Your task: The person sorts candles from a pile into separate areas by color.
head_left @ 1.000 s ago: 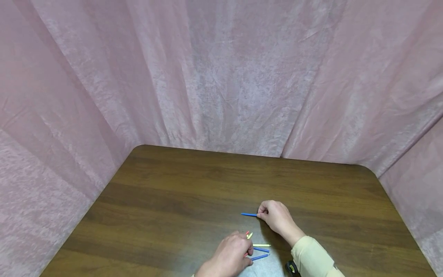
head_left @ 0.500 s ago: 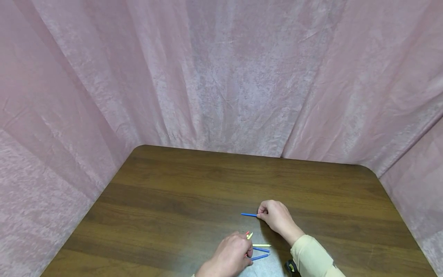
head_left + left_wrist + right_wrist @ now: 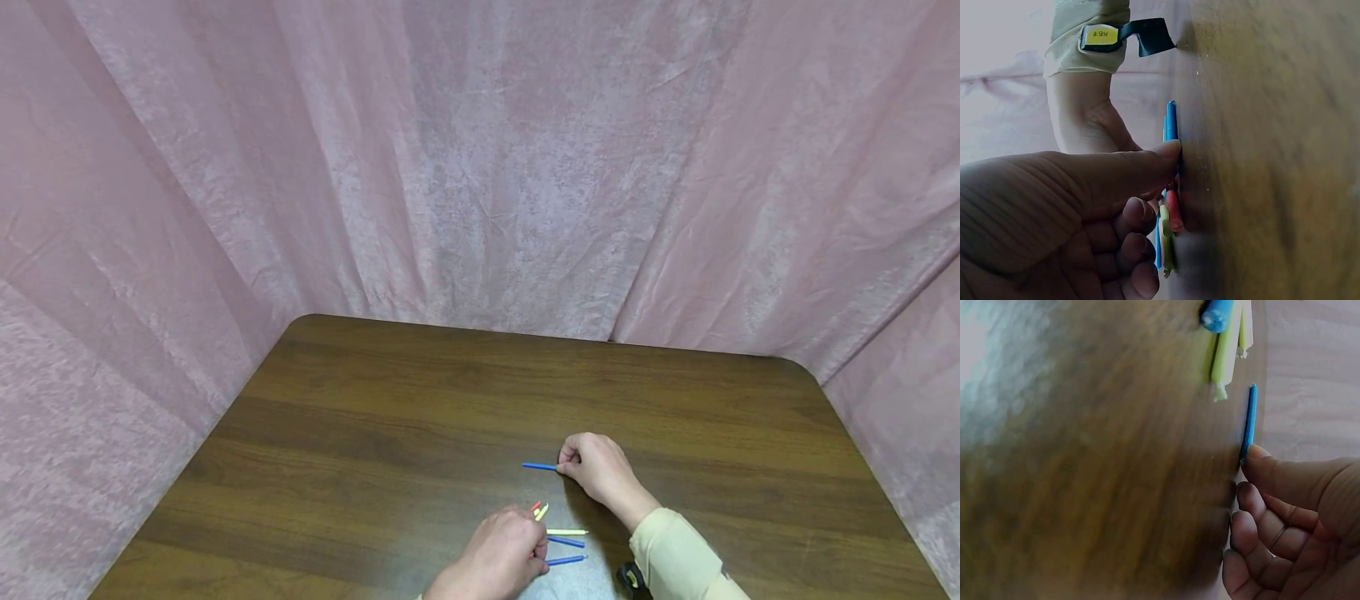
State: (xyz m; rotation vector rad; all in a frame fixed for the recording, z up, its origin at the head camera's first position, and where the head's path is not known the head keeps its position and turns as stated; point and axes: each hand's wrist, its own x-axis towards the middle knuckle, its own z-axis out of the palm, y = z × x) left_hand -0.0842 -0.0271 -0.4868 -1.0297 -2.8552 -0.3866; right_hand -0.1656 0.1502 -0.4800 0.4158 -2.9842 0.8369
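Thin candles in blue, yellow and red lie together on the table. My left hand (image 3: 498,546) is over the pile, thumb and fingers pinching the end of a blue candle (image 3: 1171,119) that points right. Beyond the left fingers, a red candle (image 3: 1175,209) and a yellow candle (image 3: 1166,247) show in the left wrist view, partly covered. Another yellow candle (image 3: 567,532) sticks out right of that hand, above a second blue candle (image 3: 566,542). Farther back, my right hand (image 3: 600,468) pinches the right end of a separate blue candle (image 3: 1250,419), lying flat and pointing left.
The brown wooden table (image 3: 420,400) has rounded far corners. Pink curtains (image 3: 525,167) hang behind it and at both sides. A black strap device (image 3: 632,577) with a yellow label is at the right wrist.
The blue candle in my left hand has swung a little, its free end coming slightly nearer to me. My right hand and its candle have hardly moved.
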